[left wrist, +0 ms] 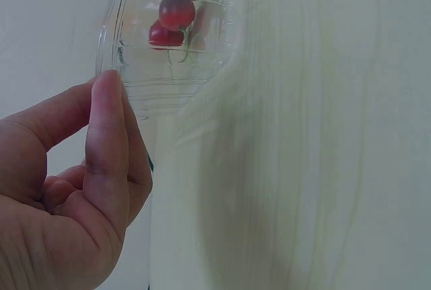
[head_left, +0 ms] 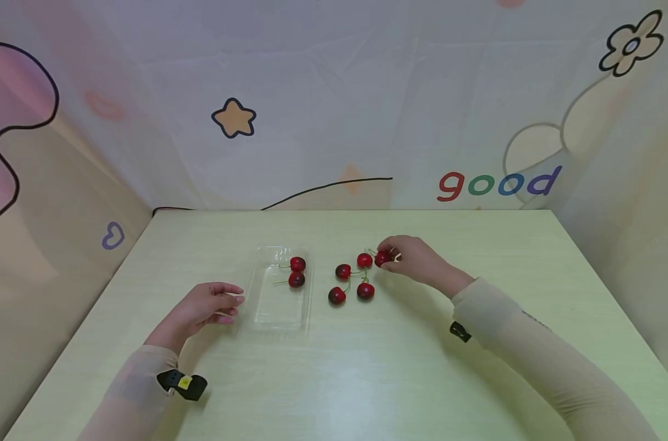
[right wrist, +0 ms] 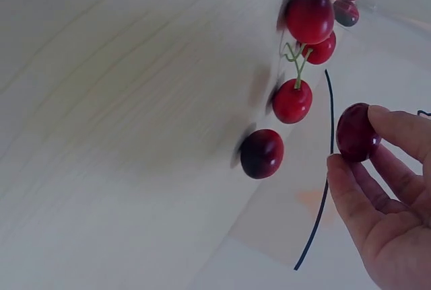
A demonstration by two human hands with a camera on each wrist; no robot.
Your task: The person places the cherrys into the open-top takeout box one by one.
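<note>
In the right wrist view, my right hand pinches a dark red cherry between thumb and fingertips. Close by are several more cherries with green stems, among them a two-toned cherry and a bright red cherry. In the head view they form a loose group, with one cherry nearest the front. My left hand is beside the left edge of a clear plastic box, fingers relaxed, fingertips right at its rim. Inside the box, toward its right side, two cherries lie with their stems pointing left.
The pale wood-grain table carries the box left of the middle and the loose cherries to its right. A printed cloth backdrop rises behind the table's back edge and along both sides. Black straps are worn over both sleeves.
</note>
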